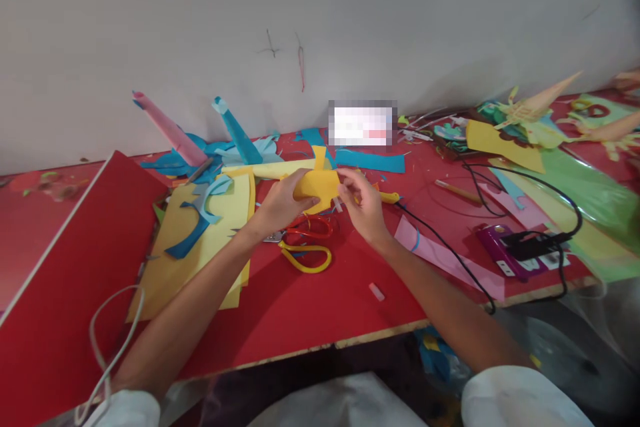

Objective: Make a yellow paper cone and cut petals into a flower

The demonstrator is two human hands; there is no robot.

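Above the middle of the red table, a yellow paper piece [320, 185] is held up between both hands. My left hand [286, 203] grips its left side, the thumb in front and the fingers behind. At its right edge, my right hand [361, 203] has thumb and forefinger closed on the paper. Scissors with one red and one yellow handle loop [306, 259] lie just below the hands, their blades partly under my left forearm. A yellow-handled tool [390, 197] sits behind my right hand, mostly hidden.
Yellow sheets [235, 200] with blue paper cut-outs [193, 230] lie at left, beside an upright red board [85, 267]. Pink [170, 127] and blue [237, 130] paper cones stand behind. Right are a pink strip [450, 257], a black cable [445, 247] and a purple box [510, 250].
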